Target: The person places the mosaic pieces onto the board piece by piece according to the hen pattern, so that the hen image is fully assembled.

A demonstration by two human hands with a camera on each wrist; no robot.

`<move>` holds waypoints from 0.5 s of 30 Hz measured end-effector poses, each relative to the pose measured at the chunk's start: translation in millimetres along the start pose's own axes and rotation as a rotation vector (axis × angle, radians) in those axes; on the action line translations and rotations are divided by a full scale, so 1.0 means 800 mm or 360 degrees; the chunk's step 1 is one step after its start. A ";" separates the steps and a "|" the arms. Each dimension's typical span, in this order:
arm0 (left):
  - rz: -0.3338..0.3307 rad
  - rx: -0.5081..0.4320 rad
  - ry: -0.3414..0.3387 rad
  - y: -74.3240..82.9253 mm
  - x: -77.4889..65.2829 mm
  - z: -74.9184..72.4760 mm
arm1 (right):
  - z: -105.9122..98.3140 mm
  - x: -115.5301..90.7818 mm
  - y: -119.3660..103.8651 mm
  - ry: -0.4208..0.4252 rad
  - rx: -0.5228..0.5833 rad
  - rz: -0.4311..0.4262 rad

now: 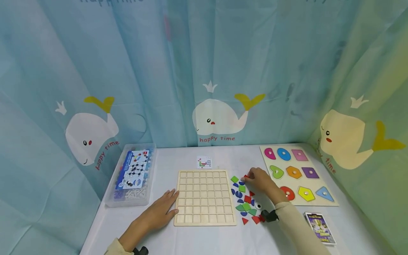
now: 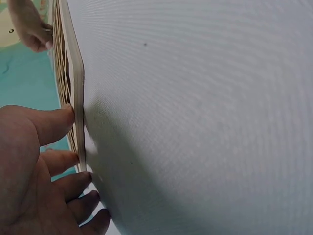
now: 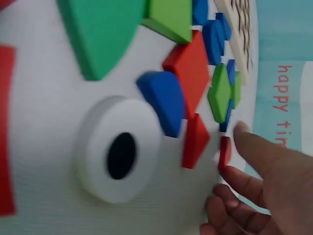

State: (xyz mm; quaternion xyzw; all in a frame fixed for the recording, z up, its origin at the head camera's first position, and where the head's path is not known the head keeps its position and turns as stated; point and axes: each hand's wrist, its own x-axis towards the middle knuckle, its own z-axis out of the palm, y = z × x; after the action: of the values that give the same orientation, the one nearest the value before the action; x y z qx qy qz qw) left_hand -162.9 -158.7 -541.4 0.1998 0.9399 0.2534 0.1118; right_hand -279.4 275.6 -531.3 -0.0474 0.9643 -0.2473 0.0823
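A wooden grid board (image 1: 204,197) lies on the table. My left hand (image 1: 161,209) rests at its left edge; in the left wrist view the thumb (image 2: 56,125) and fingertips touch the rim, fingers relaxed. To the right of the board lie several flat shape pieces in green, blue and red. At the far end of these pieces, my right hand (image 1: 262,180) pinches a small red piece (image 3: 225,152) between thumb and index finger. Its exact shape is partly hidden. Closer to the right wrist is a white disc (image 3: 120,149) with a black oval centre.
A small pattern card (image 1: 204,162) lies behind the board. A clear plastic box (image 1: 148,191) stands at left. At right are a shape puzzle board (image 1: 294,184) and a purple card box (image 1: 320,227). A whale-print curtain (image 1: 220,53) hangs behind the table.
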 end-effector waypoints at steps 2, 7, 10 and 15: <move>-0.0002 0.0009 -0.0002 -0.001 0.001 0.001 | -0.004 0.000 -0.001 -0.0038 0.0023 -0.0008; -0.0029 0.0012 -0.0012 -0.002 0.001 0.003 | -0.009 0.001 0.002 -0.0156 0.0038 -0.0097; -0.0032 0.0010 -0.0003 -0.002 0.000 0.004 | -0.008 0.003 0.003 -0.0144 0.0037 -0.0126; -0.0021 0.0007 -0.0002 -0.004 0.000 0.005 | 0.002 0.006 0.003 -0.0004 0.0023 -0.0127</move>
State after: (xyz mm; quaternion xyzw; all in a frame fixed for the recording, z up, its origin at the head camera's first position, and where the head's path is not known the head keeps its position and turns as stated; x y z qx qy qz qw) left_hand -162.5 -159.4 -545.9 0.1939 0.9417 0.2503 0.1138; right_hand -283.8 276.1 -534.7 -0.0857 0.9597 -0.2572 0.0740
